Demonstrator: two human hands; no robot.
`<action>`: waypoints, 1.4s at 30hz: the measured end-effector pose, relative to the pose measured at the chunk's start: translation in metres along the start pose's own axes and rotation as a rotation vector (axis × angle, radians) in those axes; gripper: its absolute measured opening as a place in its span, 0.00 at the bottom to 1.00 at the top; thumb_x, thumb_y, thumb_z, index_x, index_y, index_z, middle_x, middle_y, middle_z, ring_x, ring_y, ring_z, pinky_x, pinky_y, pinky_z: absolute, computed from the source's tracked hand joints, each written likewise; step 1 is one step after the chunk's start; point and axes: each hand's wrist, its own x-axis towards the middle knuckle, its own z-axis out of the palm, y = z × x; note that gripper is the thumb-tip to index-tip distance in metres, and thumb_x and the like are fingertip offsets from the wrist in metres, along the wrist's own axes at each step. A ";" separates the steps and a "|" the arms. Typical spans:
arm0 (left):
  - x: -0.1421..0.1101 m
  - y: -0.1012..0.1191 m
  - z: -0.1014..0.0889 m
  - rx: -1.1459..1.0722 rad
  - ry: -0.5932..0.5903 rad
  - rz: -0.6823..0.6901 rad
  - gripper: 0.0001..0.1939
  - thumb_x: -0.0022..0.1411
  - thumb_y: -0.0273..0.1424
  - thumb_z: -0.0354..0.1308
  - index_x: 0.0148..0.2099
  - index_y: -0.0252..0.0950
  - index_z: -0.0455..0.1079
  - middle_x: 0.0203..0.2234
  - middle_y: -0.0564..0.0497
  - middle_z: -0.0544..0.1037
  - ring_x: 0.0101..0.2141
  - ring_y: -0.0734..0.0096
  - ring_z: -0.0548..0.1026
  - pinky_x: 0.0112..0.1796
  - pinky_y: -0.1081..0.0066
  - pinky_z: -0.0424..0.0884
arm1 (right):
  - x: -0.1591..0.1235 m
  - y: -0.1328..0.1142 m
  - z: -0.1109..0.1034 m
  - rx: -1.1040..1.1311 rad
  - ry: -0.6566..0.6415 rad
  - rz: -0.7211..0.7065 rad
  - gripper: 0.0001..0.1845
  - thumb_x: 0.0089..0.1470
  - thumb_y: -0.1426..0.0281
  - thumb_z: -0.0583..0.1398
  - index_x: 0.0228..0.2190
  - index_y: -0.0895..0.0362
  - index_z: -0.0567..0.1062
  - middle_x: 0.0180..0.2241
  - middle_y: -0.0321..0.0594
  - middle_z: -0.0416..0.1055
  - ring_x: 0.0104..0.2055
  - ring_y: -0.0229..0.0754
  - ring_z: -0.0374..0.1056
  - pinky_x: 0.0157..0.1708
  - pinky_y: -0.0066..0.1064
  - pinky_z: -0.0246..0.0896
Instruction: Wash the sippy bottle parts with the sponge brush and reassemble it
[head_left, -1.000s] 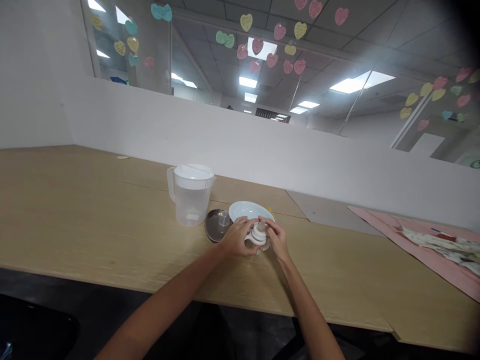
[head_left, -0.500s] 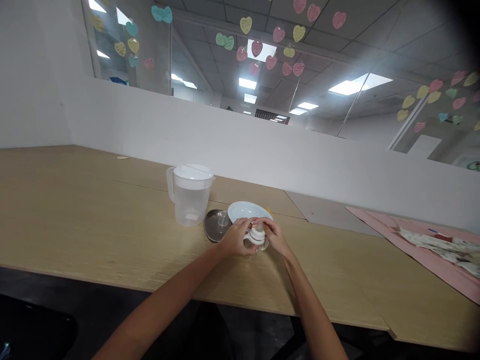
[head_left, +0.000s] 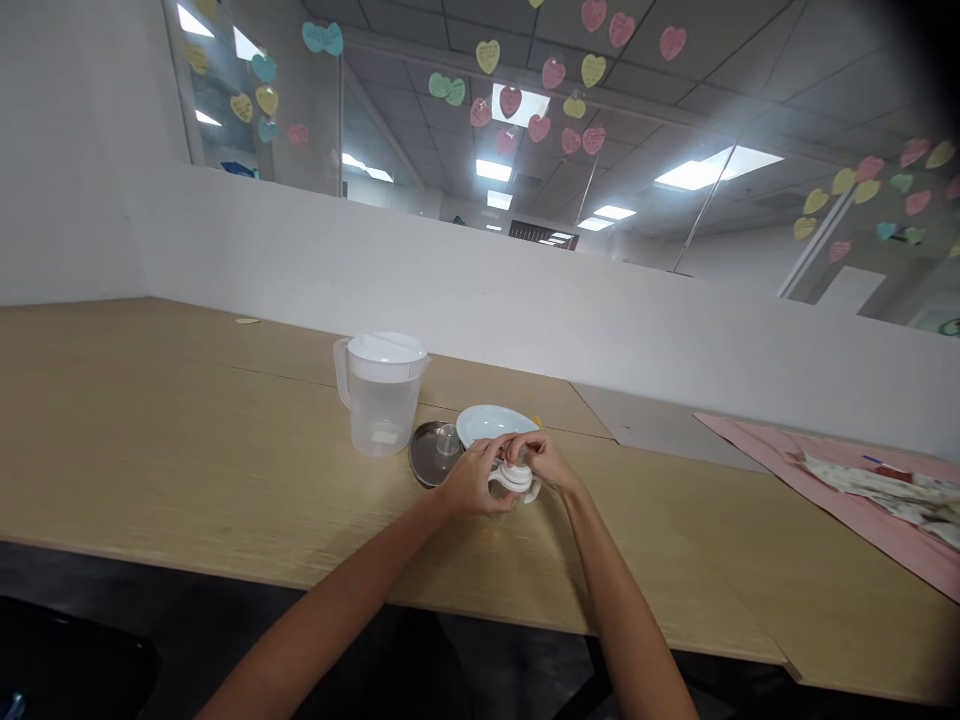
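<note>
A baby bottle (head_left: 516,479) with a white collar and side handles stands upright between my hands, just above or on the table's near half. My left hand (head_left: 474,478) is closed around its left side and handle. Over its top, my right hand (head_left: 541,457) has its fingers bent onto the teat, which they mostly hide. Behind the bottle is a white bowl (head_left: 487,420), partly covered by my hands. A round metal tray (head_left: 427,467) lies left of my left hand, with a small clear cap (head_left: 448,438) in it.
A lidded clear plastic pitcher (head_left: 382,400) stands left of the tray. Pink cloth (head_left: 757,450) with a stained white fabric (head_left: 855,478) on it covers the table's right end. A white wall (head_left: 480,290) with glass above closes off the back.
My right hand has shifted from the bottle's right side up over its top, its fingers now curled onto the teat. My left hand keeps its hold.
</note>
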 end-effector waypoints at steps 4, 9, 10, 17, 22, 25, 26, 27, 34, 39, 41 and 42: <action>0.000 -0.001 0.000 -0.016 0.001 0.003 0.39 0.40 0.34 0.61 0.55 0.35 0.50 0.46 0.43 0.67 0.46 0.57 0.65 0.48 0.60 0.61 | 0.005 -0.001 0.001 0.050 -0.016 0.020 0.11 0.30 0.75 0.48 0.09 0.56 0.67 0.14 0.34 0.66 0.22 0.36 0.62 0.26 0.28 0.59; -0.001 -0.007 0.002 -0.066 0.003 0.023 0.41 0.40 0.34 0.61 0.56 0.33 0.50 0.46 0.43 0.67 0.47 0.59 0.65 0.48 0.61 0.61 | 0.009 0.000 0.003 0.166 -0.077 -0.001 0.11 0.31 0.76 0.49 0.06 0.56 0.64 0.10 0.33 0.62 0.20 0.35 0.62 0.21 0.26 0.56; -0.002 -0.008 0.002 -0.077 0.001 0.022 0.42 0.40 0.34 0.61 0.57 0.33 0.49 0.47 0.43 0.66 0.47 0.59 0.65 0.48 0.62 0.62 | 0.010 0.001 0.003 0.187 -0.084 -0.004 0.11 0.32 0.76 0.50 0.05 0.56 0.63 0.09 0.33 0.61 0.19 0.35 0.62 0.21 0.26 0.56; -0.004 -0.010 0.004 -0.069 -0.007 -0.011 0.43 0.41 0.34 0.60 0.58 0.33 0.48 0.49 0.41 0.64 0.50 0.57 0.63 0.49 0.60 0.61 | 0.004 0.008 -0.003 0.185 0.032 0.045 0.04 0.36 0.72 0.59 0.18 0.58 0.74 0.20 0.38 0.72 0.25 0.38 0.67 0.28 0.30 0.62; -0.005 -0.006 0.002 -0.042 -0.040 -0.039 0.43 0.41 0.32 0.60 0.58 0.35 0.46 0.42 0.45 0.70 0.46 0.60 0.67 0.49 0.59 0.61 | -0.015 0.012 0.001 0.032 0.444 0.046 0.16 0.39 0.64 0.62 0.33 0.57 0.74 0.34 0.43 0.73 0.35 0.42 0.67 0.38 0.36 0.62; -0.006 -0.005 0.003 -0.025 -0.021 -0.052 0.40 0.41 0.32 0.60 0.56 0.35 0.49 0.42 0.45 0.70 0.45 0.59 0.67 0.49 0.59 0.61 | -0.029 0.005 0.010 -0.100 0.577 0.046 0.17 0.46 0.59 0.57 0.34 0.58 0.74 0.32 0.43 0.71 0.34 0.41 0.66 0.38 0.36 0.61; -0.006 -0.005 0.003 -0.020 -0.014 -0.052 0.39 0.41 0.33 0.60 0.56 0.36 0.49 0.42 0.45 0.70 0.45 0.59 0.67 0.49 0.59 0.61 | -0.033 0.001 0.014 -0.156 0.566 0.041 0.19 0.46 0.58 0.56 0.36 0.58 0.73 0.32 0.43 0.71 0.34 0.41 0.65 0.38 0.36 0.60; -0.007 -0.005 0.004 -0.016 -0.007 -0.048 0.39 0.41 0.33 0.60 0.56 0.36 0.49 0.41 0.45 0.70 0.46 0.59 0.67 0.49 0.59 0.61 | -0.037 -0.003 0.017 -0.230 0.551 0.038 0.20 0.45 0.58 0.58 0.37 0.57 0.73 0.32 0.42 0.70 0.34 0.42 0.64 0.39 0.36 0.60; -0.006 -0.003 0.002 -0.023 -0.012 -0.054 0.42 0.42 0.32 0.60 0.58 0.35 0.46 0.39 0.47 0.70 0.43 0.62 0.67 0.47 0.60 0.62 | -0.044 -0.015 0.021 -0.343 0.446 0.086 0.24 0.45 0.59 0.58 0.43 0.56 0.69 0.34 0.42 0.70 0.39 0.44 0.65 0.43 0.38 0.58; -0.006 -0.005 0.003 -0.025 -0.010 -0.055 0.44 0.41 0.32 0.60 0.59 0.35 0.44 0.41 0.46 0.70 0.45 0.60 0.66 0.48 0.59 0.60 | -0.044 -0.014 0.015 -0.289 0.295 0.023 0.21 0.49 0.61 0.55 0.45 0.54 0.68 0.44 0.43 0.68 0.48 0.46 0.63 0.49 0.39 0.55; -0.006 -0.006 0.005 -0.027 -0.009 -0.054 0.44 0.41 0.32 0.60 0.59 0.35 0.44 0.41 0.46 0.70 0.45 0.60 0.66 0.48 0.59 0.60 | -0.045 -0.012 0.015 -0.275 0.272 0.005 0.20 0.50 0.61 0.54 0.44 0.55 0.68 0.46 0.43 0.67 0.49 0.46 0.62 0.50 0.40 0.55; -0.006 -0.006 0.005 -0.028 -0.008 -0.058 0.44 0.41 0.32 0.60 0.59 0.35 0.44 0.41 0.46 0.70 0.45 0.60 0.66 0.47 0.59 0.61 | -0.046 -0.012 0.015 -0.277 0.277 0.006 0.19 0.50 0.61 0.54 0.44 0.55 0.69 0.47 0.44 0.67 0.49 0.46 0.62 0.50 0.40 0.54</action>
